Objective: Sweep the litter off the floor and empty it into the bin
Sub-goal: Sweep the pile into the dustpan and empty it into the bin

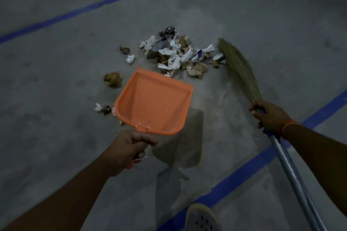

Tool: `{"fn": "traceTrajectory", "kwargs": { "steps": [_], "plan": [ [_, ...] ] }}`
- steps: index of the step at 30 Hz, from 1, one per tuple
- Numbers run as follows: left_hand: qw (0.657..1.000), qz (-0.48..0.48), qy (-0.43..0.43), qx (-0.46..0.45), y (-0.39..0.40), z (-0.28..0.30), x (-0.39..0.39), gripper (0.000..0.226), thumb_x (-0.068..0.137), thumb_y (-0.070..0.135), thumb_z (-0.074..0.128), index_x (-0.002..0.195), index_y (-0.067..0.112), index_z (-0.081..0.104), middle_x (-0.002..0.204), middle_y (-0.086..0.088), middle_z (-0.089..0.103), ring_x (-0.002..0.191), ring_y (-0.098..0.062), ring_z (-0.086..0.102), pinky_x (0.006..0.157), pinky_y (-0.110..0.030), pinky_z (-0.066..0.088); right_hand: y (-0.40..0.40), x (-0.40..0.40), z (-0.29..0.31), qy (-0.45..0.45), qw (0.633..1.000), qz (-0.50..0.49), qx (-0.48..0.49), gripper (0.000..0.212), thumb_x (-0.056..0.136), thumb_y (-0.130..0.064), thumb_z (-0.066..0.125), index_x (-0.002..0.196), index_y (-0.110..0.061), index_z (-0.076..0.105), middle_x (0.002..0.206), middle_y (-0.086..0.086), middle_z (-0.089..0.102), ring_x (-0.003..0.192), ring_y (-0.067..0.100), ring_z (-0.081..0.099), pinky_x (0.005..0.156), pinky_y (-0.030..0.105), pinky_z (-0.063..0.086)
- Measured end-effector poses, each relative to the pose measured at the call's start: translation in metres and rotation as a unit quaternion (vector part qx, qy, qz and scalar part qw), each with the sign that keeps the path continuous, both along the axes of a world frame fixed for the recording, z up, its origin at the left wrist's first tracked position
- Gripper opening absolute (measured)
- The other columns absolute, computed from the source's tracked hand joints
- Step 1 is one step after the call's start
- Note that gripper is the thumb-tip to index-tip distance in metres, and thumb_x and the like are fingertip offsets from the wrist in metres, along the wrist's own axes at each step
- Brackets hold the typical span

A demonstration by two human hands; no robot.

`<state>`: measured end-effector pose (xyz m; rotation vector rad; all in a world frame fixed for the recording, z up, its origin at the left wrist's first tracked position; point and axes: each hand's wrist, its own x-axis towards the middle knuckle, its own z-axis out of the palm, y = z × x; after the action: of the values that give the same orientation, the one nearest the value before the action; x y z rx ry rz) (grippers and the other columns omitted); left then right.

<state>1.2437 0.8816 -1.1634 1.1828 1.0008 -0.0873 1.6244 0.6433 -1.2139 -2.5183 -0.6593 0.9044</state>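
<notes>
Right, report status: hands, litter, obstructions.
Left hand grips orange dustpan, pan empty. Right hand grips broom, bristles beside litter pile. Stray scraps left of dustpan. No bin in view.

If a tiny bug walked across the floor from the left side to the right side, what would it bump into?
Crumpled brown paper ball → orange plastic dustpan → pile of white and brown scrap litter → straw broom head → hand gripping the broom.

Orange dustpan (154, 99) tilted above floor, crumpled litter pile (178, 54), grass broom (238, 69) beside
</notes>
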Motion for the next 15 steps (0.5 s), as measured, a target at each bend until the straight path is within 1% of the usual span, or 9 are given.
{"fn": "traceTrajectory", "kwargs": {
  "steps": [3, 5, 7, 9, 11, 12, 14, 15],
  "plan": [
    [1.0, -0.02, 0.013, -0.011, 0.014, -0.044, -0.014, 0.025, 0.097, -0.013, 0.043, 0.098, -0.01, 0.068, 0.046, -0.009, 0.043, 0.034, -0.008, 0.033, 0.035, -0.013, 0.024, 0.001, -0.005, -0.043, -0.006, 1.0, 0.024, 0.006, 0.008, 0.097, -0.017, 0.058, 0.099, -0.024, 0.06, 0.114, 0.005, 0.062, 0.057, 0.021, 0.071, 0.065, 0.039, 0.059],
    [0.999, -0.037, 0.011, -0.019, 0.024, -0.066, -0.027, 0.021, 0.095, -0.013, 0.049, 0.095, -0.008, 0.069, 0.05, -0.01, 0.044, 0.035, -0.009, 0.034, 0.037, -0.012, 0.024, -0.004, -0.018, -0.062, -0.021, 0.998, 0.053, 0.002, 0.01, 0.097, -0.019, 0.057, 0.097, -0.029, 0.058, 0.108, 0.005, 0.065, 0.056, 0.018, 0.071, 0.064, 0.042, 0.06],
    [0.998, -0.058, -0.005, -0.025, 0.036, -0.081, -0.041, 0.015, 0.088, -0.007, 0.058, 0.091, -0.006, 0.073, 0.056, -0.013, 0.05, 0.039, -0.01, 0.038, 0.04, -0.015, 0.026, -0.007, -0.035, -0.073, -0.031, 0.996, 0.082, -0.006, 0.011, 0.098, -0.02, 0.055, 0.097, -0.03, 0.057, 0.1, 0.005, 0.066, 0.057, 0.017, 0.07, 0.061, 0.04, 0.06],
    [0.997, -0.078, -0.009, -0.024, 0.048, -0.086, -0.051, 0.016, 0.084, -0.002, 0.06, 0.089, -0.002, 0.075, 0.06, -0.013, 0.05, 0.041, -0.012, 0.039, 0.042, -0.017, 0.026, -0.011, -0.054, -0.075, -0.037, 0.994, 0.107, -0.007, 0.011, 0.098, -0.02, 0.054, 0.097, -0.03, 0.057, 0.099, 0.004, 0.065, 0.059, 0.016, 0.069, 0.058, 0.036, 0.059],
    [0.995, -0.1, -0.008, -0.015, 0.057, -0.085, -0.056, 0.017, 0.082, -0.002, 0.06, 0.092, -0.004, 0.074, 0.064, -0.015, 0.052, 0.043, -0.012, 0.039, 0.043, -0.017, 0.026, -0.013, -0.072, -0.069, -0.035, 0.99, 0.139, -0.009, 0.009, 0.098, -0.018, 0.054, 0.099, -0.027, 0.057, 0.099, 0.005, 0.064, 0.062, 0.018, 0.068, 0.052, 0.023, 0.053],
    [0.994, -0.109, -0.006, -0.009, 0.061, -0.083, -0.058, 0.017, 0.085, -0.006, 0.058, 0.094, -0.006, 0.073, 0.065, -0.016, 0.053, 0.042, -0.011, 0.038, 0.042, -0.017, 0.026, -0.014, -0.082, -0.064, -0.029, 0.988, 0.15, -0.011, 0.009, 0.099, -0.017, 0.053, 0.099, -0.026, 0.057, 0.098, 0.005, 0.063, 0.063, 0.019, 0.067, 0.049, 0.017, 0.049],
    [0.993, -0.118, 0.0, 0.008, 0.064, -0.077, -0.062, 0.023, 0.094, -0.014, 0.048, 0.099, -0.009, 0.07, 0.064, -0.015, 0.056, 0.04, -0.009, 0.038, 0.039, -0.014, 0.026, -0.016, -0.101, -0.048, -0.015, 0.987, 0.158, -0.006, 0.01, 0.099, -0.017, 0.053, 0.1, -0.026, 0.057, 0.095, 0.004, 0.062, 0.063, 0.019, 0.067, 0.048, 0.016, 0.048],
    [0.993, -0.12, 0.001, 0.016, 0.064, -0.072, -0.062, 0.028, 0.096, -0.014, 0.043, 0.1, -0.007, 0.069, 0.061, -0.012, 0.057, 0.039, -0.008, 0.038, 0.038, -0.013, 0.025, -0.018, -0.109, -0.038, -0.01, 0.987, 0.161, -0.001, 0.011, 0.099, -0.018, 0.052, 0.101, -0.028, 0.057, 0.094, 0.002, 0.062, 0.063, 0.019, 0.067, 0.048, 0.018, 0.05]
  ]
}}
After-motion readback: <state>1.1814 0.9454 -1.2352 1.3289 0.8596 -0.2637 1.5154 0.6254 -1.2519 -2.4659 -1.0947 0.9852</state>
